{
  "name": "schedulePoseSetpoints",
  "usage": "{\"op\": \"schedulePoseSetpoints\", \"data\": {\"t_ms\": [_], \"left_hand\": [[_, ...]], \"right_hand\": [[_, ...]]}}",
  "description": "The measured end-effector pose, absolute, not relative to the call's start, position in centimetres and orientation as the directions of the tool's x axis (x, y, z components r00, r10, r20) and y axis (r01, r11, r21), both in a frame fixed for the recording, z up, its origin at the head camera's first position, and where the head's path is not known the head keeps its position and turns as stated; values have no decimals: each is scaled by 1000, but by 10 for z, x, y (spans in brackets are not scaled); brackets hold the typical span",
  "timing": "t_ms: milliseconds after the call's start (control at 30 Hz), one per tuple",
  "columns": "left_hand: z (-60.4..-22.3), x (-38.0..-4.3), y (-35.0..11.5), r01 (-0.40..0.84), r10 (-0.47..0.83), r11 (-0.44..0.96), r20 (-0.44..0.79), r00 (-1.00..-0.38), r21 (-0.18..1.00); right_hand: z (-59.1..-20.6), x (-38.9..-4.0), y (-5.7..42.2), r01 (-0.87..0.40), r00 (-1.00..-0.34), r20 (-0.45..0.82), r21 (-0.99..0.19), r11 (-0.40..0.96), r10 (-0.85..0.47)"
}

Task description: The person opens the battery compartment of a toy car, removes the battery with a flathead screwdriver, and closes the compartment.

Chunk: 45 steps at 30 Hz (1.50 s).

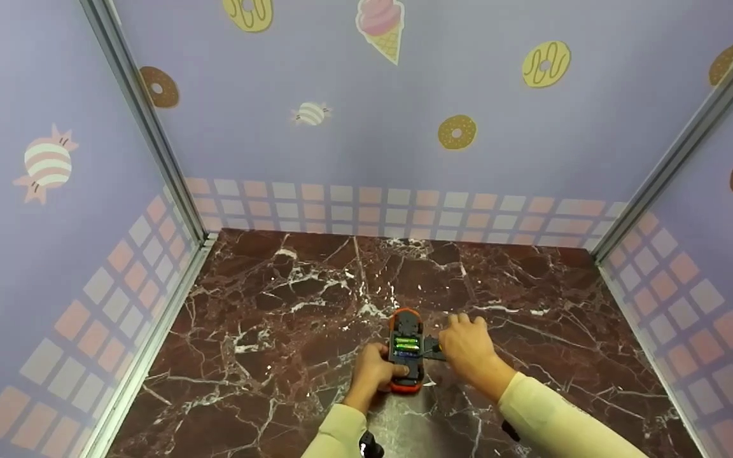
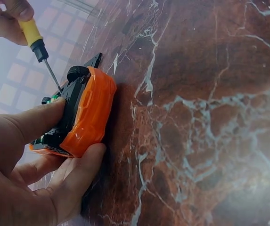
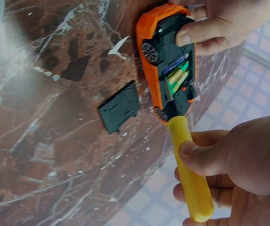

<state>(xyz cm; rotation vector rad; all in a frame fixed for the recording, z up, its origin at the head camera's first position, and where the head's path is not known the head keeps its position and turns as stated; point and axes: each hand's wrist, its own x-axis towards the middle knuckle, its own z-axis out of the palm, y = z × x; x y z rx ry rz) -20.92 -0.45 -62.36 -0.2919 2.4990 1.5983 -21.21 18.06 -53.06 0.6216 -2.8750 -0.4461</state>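
Observation:
An orange toy car (image 1: 406,384) lies upside down on the tabletop, its black underside facing up. Green batteries (image 3: 178,77) and a blue one show in its uncovered compartment. My left hand (image 1: 371,369) holds the car, thumb on the underside and fingers along the body (image 2: 96,106). In my right hand (image 1: 468,343) is a screwdriver with a yellow handle (image 3: 191,176) and black collar. Its metal shaft (image 2: 53,74) points down at the battery compartment; whether the tip touches a battery I cannot tell. The black battery cover (image 3: 120,107) rests on the table beside the car.
The red-brown marble-patterned tabletop (image 1: 265,356) has white veins. Lilac panels with sweets printed on them (image 1: 373,146) rise at the back and both sides, joined by metal corner posts (image 1: 144,114).

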Motion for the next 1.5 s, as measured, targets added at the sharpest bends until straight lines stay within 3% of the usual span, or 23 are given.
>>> {"op": "schedulePoseSetpoints", "data": {"t_ms": [300,567,833,1133,1367,1500], "left_hand": [[-623,-208,-4,-240,-69,390,-232,-970,889],[-626,-209,-4,-242,-84,398,-228,-970,885],[-628,-210,-6,-227,-65,383,-219,-974,895],[-626,-211,-6,-208,-59,386,-201,-978,899],[-626,-212,-4,-250,-69,368,-242,-968,896],[-627,-209,-5,-242,-67,374,-234,-970,895]], "right_hand": [[-522,-210,154,-357,-920,-19,458,814,-392],[-525,-211,160,-377,-900,24,457,806,-434],[-536,-211,188,-424,-875,111,292,857,-471],[-555,-212,219,-411,-884,213,74,909,-417],[-575,-212,241,-431,-896,200,-174,885,-397],[-585,-213,247,-437,-899,126,-284,853,-419]]}}
